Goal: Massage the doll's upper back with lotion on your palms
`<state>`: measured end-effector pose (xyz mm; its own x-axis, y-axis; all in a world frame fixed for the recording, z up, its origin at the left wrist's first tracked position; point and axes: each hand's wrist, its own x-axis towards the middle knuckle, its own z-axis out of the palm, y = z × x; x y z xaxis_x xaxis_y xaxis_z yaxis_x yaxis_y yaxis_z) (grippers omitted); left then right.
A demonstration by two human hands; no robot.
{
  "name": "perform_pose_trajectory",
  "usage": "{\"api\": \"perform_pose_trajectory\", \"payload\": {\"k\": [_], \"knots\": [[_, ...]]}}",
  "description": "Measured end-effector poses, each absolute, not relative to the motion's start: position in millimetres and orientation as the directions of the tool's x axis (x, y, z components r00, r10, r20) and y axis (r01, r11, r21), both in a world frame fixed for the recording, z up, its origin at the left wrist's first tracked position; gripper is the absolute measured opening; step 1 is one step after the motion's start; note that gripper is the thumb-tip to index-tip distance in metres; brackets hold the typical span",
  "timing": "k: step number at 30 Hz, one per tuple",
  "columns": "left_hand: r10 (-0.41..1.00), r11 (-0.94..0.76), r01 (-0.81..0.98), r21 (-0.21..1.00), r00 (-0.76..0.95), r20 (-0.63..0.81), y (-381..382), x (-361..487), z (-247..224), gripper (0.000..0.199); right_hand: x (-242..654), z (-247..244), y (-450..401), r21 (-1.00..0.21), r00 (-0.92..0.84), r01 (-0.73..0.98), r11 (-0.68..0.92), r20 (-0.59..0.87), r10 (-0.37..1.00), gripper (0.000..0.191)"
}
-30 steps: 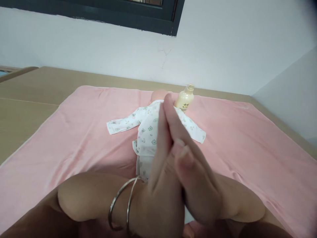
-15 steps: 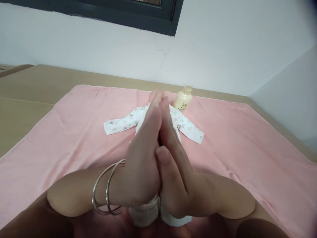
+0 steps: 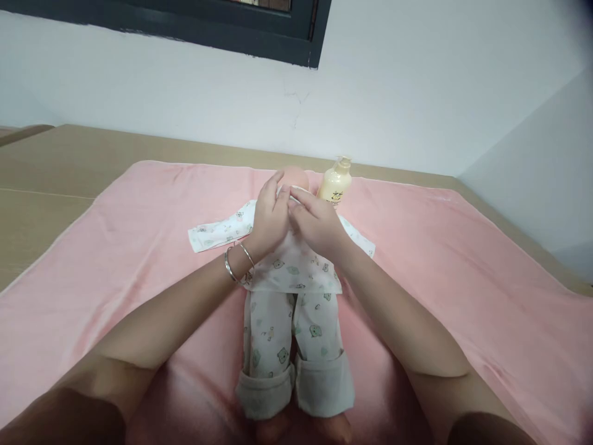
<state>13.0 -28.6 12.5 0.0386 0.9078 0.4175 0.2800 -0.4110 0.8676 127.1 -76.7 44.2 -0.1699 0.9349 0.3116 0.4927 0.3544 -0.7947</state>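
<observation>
A baby doll in a white top (image 3: 296,269) and white trousers (image 3: 273,327) printed with small animals lies on its back. Its rounded head (image 3: 295,177) shows beyond my fingers, and the face is mostly hidden. Over the doll's upper chest, my left hand (image 3: 271,213) is cupped with its fingers stretched out, two bangles at its wrist. My right hand (image 3: 319,222) meets it at the fingertips, palm down and fingers extended. Neither hand holds anything that I can see. Whether the palms press on the top or hover just above it, I cannot tell.
A pale yellow pump bottle (image 3: 336,182) stands right of the doll's head. Under the doll is a pink blanket (image 3: 152,247) with some creases, spread over a wooden table (image 3: 41,167). A white wall (image 3: 380,93) with a dark window frame (image 3: 259,28) rises behind.
My hands were pressed palm to palm, raised close to the camera. They have parted at the palms and moved down and away to the doll's chest, uncovering its trousers.
</observation>
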Motion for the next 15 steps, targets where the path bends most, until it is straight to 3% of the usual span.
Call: {"api": "perform_pose_trajectory", "payload": {"k": [5,9,14,15], "knots": [[0.923,-0.344,0.602,0.721,0.076,0.377,10.7,-1.7,-21.4,0.039,130.0,2.0,-44.8,-0.558,-0.196,0.737,0.382,0.363,0.911,0.053],[0.929,-0.345,0.637,0.689,0.127,0.348,9.9,-2.2,-24.0,0.041,135.9,-3.6,-30.6,-0.483,-0.262,0.779,0.399,0.327,0.908,0.052],[0.934,-0.327,0.645,0.691,0.11,0.339,8.0,-0.5,-24.8,0.043,133.8,22.9,-54.9,-0.375,-0.093,0.91,0.178,0.235,0.968,0.049],[0.936,-0.327,0.644,0.691,0.117,0.333,8.4,-0.6,-25.5,0.041,129.6,29.2,-70.5,-0.361,-0.153,0.901,0.239,0.252,0.956,0.041]]}}
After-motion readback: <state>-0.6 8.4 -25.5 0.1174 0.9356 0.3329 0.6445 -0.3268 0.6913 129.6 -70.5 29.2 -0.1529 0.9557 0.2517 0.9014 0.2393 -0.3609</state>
